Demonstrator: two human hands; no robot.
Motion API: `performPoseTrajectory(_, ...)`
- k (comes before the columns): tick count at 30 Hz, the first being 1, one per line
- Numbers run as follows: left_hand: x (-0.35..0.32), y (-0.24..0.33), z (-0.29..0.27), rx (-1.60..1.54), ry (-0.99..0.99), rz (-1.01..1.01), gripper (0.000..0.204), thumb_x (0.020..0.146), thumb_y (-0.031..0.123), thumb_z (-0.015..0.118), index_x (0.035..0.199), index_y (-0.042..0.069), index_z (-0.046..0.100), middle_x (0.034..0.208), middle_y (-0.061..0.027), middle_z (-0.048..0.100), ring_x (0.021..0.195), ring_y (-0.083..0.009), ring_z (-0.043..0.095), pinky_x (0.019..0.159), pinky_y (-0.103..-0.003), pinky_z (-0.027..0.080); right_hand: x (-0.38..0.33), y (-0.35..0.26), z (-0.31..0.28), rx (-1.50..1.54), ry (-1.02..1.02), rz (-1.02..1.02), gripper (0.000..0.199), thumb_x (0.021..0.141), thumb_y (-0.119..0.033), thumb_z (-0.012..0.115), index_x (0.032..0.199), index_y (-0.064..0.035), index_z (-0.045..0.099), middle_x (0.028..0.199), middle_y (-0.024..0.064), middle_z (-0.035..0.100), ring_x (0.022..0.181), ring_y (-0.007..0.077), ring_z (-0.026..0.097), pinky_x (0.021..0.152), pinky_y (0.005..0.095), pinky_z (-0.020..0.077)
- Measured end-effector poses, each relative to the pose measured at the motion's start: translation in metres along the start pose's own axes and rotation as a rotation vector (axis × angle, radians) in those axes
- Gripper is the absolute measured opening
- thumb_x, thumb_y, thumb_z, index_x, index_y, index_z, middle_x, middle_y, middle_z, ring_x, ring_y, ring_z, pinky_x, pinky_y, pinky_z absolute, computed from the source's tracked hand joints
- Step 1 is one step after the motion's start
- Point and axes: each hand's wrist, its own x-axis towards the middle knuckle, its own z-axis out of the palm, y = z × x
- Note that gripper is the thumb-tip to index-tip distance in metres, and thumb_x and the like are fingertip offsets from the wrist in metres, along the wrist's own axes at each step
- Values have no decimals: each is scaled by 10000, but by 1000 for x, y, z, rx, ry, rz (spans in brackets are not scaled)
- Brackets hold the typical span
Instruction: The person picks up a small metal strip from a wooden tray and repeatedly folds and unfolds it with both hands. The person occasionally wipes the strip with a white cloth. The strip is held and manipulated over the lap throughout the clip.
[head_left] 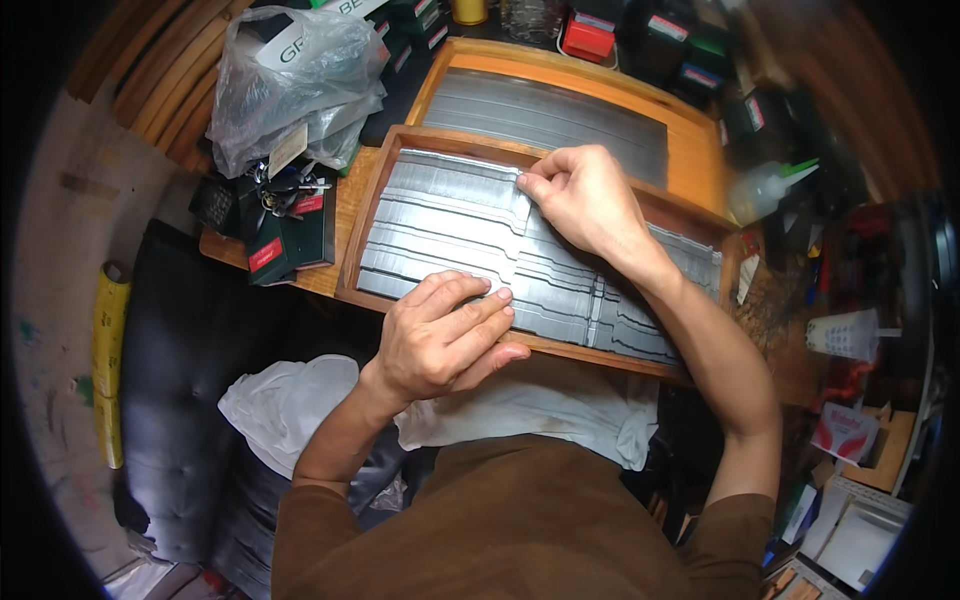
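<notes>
A shallow wooden tray [367,228] lies slightly tilted before me, filled with rows of thin grey metal pieces [440,205] packed side by side. Dark, stepped gaps run between some rows. My left hand [435,335] lies over the tray's near edge, its fingertips on the metal rows and its thumb apart by the front rim. At the far side of the tray, the thumb and forefinger of my right hand [590,200] pinch together at the end of the upper rows. Whatever is between those fingertips is too small to make out.
Behind the tray stands a second wooden tray [700,160] with grey metal rows. A clear plastic bag [290,95], keys [285,190] and dark boxes [290,240] sit at left. A squeeze bottle [760,192] and a white patterned cup [842,334] are at right; white cloth [540,405] covers my lap.
</notes>
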Motion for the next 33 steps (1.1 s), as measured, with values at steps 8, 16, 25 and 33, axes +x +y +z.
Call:
performPoseTrajectory(8,13,4,-9,-275,91,-204,182,762,66,804,906,-19,732,874,-113,745,869,-265,696,769,-355,544,-5,13,-9,441,6,75,218,901,-182,726,884,35,715,740,63,688,659,95,619,593,268,513)
performPoseTrajectory(16,94,-38,-29,-1078,-105,-813,549,897,127,746,1353,-71,513,1040,-129,721,868,-150,711,698,-260,605,-26,-27,-30,366,-9,-322,255,933,-184,667,892,62,717,727,77,692,641,100,639,560,266,506)
performPoseTrajectory(25,92,-44,-31,-982,146,-838,325,888,96,735,1163,-40,626,972,-155,731,868,-199,733,715,-281,629,-45,-17,-22,344,185,-285,273,891,-210,741,927,50,666,792,116,701,730,129,671,675,273,550)
performPoseTrajectory(33,78,-32,-1,-1265,511,-859,220,943,74,670,1127,-40,626,1056,-181,697,990,-286,718,779,-338,637,-62,-2,-25,534,-5,-268,117,846,-32,750,914,16,667,821,72,708,759,101,668,704,246,548)
